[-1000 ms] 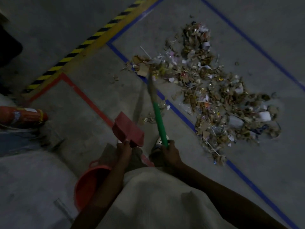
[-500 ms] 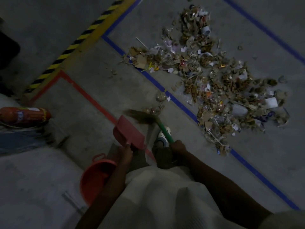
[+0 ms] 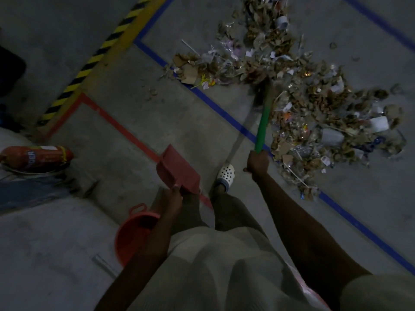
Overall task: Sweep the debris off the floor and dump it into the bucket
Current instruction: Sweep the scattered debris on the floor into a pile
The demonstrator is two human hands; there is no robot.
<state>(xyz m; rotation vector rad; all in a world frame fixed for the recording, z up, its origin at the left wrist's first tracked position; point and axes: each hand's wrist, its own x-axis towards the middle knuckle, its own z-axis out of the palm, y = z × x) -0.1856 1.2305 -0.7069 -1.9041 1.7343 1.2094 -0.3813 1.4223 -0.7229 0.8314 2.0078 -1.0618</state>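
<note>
A wide heap of debris [image 3: 298,90], cardboard scraps, paper and plastic bits, lies across the grey floor at the upper right, over a blue floor line. My right hand [image 3: 257,163] grips the green handle of a broom [image 3: 263,117] whose blurred bristle head reaches into the near side of the heap. My left hand [image 3: 173,199] grips the handle of a red dustpan [image 3: 177,168], held above the floor to the left of my foot. An orange-red bucket [image 3: 132,234] stands on the floor at my lower left, partly hidden by my left arm.
A red cylinder with a label [image 3: 37,157] lies at the left beside bluish fabric. A yellow-black hazard stripe [image 3: 96,57] and a red floor line [image 3: 121,129] cross the floor. My foot in a white perforated clog [image 3: 225,173] stands between dustpan and broom.
The broom head has swung from near the dustpan back out into the debris heap, and my right arm has stretched forward. The dustpan in my left hand has stayed about where it was.
</note>
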